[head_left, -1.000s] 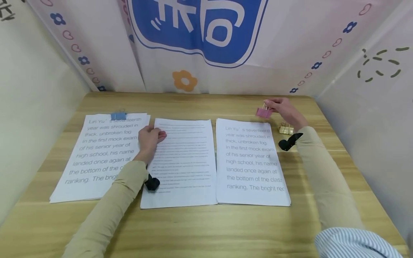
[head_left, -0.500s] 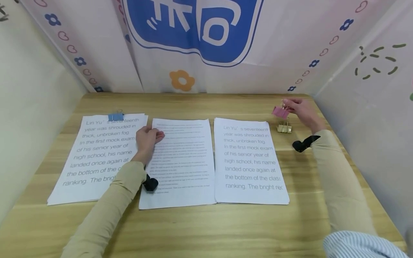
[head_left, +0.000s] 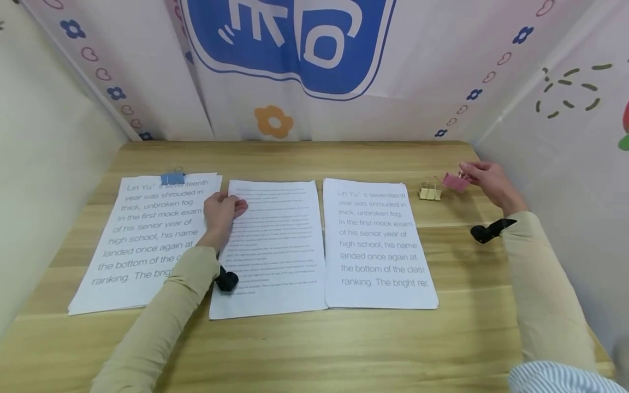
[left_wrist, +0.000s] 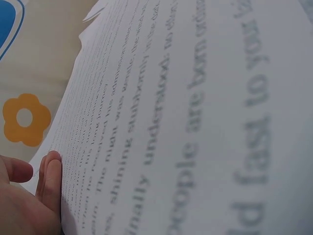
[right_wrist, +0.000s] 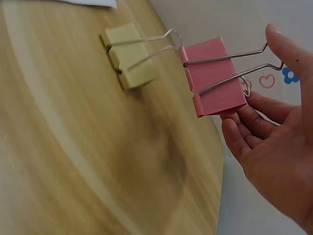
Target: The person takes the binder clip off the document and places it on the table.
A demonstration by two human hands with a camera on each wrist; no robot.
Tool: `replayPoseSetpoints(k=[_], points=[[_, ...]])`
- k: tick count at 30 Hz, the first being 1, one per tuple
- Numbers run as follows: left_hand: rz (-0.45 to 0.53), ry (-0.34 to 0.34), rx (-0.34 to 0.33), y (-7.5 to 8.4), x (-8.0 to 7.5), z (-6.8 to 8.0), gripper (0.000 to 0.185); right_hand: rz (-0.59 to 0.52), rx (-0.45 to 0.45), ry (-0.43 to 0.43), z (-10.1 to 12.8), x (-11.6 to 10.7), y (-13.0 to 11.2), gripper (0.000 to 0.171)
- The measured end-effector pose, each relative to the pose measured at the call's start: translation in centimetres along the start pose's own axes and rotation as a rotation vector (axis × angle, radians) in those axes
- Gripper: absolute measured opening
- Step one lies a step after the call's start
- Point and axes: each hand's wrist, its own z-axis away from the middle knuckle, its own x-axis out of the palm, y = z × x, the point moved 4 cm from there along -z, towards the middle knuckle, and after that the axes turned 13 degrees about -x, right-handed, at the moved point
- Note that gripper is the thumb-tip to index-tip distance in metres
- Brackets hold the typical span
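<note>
On the table's right side, my right hand [head_left: 493, 184] holds a pink binder clip [head_left: 455, 182] by its wire handles, close over the wood. In the right wrist view the thumb presses a handle end, with the fingers behind the pink clip [right_wrist: 210, 78]. Just left of it stands a gold binder clip [head_left: 429, 192], handles up. My left hand [head_left: 221, 213] rests at the left edge of the middle paper stack [head_left: 275, 251]. The left wrist view shows its fingers [left_wrist: 53, 181] extended along the sheets, with the thumb held apart.
To the left lies another paper stack [head_left: 147, 229] with a blue binder clip [head_left: 172, 179] on its top edge. A third stack [head_left: 378, 245] lies right of the middle one. Walls enclose the wooden table [head_left: 295, 349] at the back and sides.
My right hand has carried the pink clip rightward and lower, from left of the gold clip, past it, to its right side. The left hand stays at the middle stack.
</note>
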Motion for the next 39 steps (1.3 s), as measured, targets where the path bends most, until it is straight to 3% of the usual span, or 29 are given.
replayPoseSetpoints(k=[4,13,26,39], points=[[-0.005,0.001,-0.012,-0.2,-0.2,0.0,0.045,0.096,0.057,-0.061,0.6,-0.2,0.9,0.077],[-0.004,0.004,-0.024,-0.4,-0.3,-0.2,0.045,0.145,0.124,-0.153,0.8,0.0,2.9,0.085],[0.001,0.022,-0.011,-0.4,-0.3,-0.2,0.044,0.070,0.119,-0.130,0.4,0.9,3.8,0.083],[-0.001,0.024,-0.007,-0.1,-0.1,-0.2,0.041,0.167,0.135,-0.094,0.2,1.2,3.5,0.081]])
